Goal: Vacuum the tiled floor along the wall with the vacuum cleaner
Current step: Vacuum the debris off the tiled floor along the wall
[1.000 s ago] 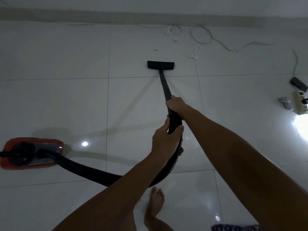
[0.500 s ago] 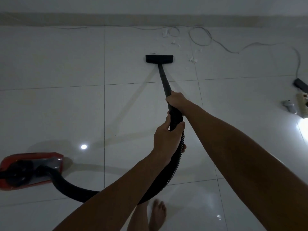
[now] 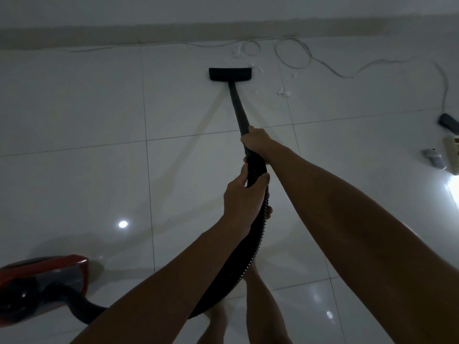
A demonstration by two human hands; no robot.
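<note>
1. The vacuum cleaner's wand (image 3: 239, 108) is a stiff black tube, so a push at the grip should carry straight down to the floor head (image 3: 230, 74), which sits flat on the tiled floor (image 3: 99, 108) in the upper centre of the frame, near the wall (image 3: 173, 11) but not touching it.
2. The right hand (image 3: 255, 140) is clenched around the wand just below its middle; the left hand (image 3: 244, 194) is closed around the handle end where the ribbed hose (image 3: 250, 256) joins. In my judgement this two-hand hold is the right place to take it: the forward hand steers, the rear hand drives.
3. The hose is soft and bends in a loop down to the red canister (image 3: 44, 281) at the lower left; it will likely drag and tug sideways on long strokes. The canister looks like the heavy part and stays on the floor.
4. The glossy tiles should let the head slide easily.
5. Count: one wand, one floor head, one hose, one canister, two hands on the tool.
6. Several small white scraps (image 3: 284, 93) lie just right of the head; their exact number is too fine to tell.
7. One thin white cable (image 3: 293, 55) loops along the wall at the upper right, and could be sucked in or snagged.
8. One power strip (image 3: 453, 155) and two small objects rest at the right edge.
</note>
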